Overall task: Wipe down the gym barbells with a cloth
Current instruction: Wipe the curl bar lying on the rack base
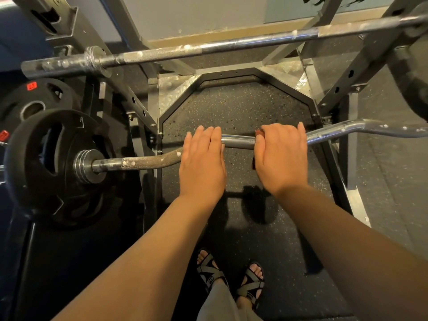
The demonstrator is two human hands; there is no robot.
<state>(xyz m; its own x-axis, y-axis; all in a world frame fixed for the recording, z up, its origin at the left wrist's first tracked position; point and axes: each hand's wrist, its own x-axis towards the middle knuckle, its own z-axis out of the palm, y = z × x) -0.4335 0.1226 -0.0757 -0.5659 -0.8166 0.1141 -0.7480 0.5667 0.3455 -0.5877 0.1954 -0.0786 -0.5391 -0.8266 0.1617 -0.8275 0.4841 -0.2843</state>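
Our sandals [209, 272] and the rack [370, 52] stand on the rubber floor [231, 107]; the rack bears a straight bar [231, 44] and curl bar [143, 161].

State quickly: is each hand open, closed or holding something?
Left hand: open, resting on the curl bar.
Right hand: over the cloth on the bar; grip cannot be told.
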